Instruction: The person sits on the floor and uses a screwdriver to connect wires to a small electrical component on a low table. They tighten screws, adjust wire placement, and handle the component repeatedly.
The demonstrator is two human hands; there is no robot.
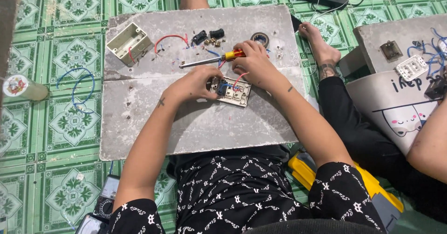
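Nearest, the left hand (195, 83) pinches the switch plate (231, 91) flat on the slab (195, 127); beyond, the right hand (253, 62) grips a screwdriver (209, 60), seemingly mid-wiring; next, the tip must meet a terminal screw.

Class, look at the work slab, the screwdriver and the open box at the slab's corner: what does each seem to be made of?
Work slab: likely cement or concrete, matte grey, mottled and pitted.
Screwdriver: shiny metal shaft; red and yellow handle, probably plastic.
Open box: smooth cream, seemingly moulded plastic.
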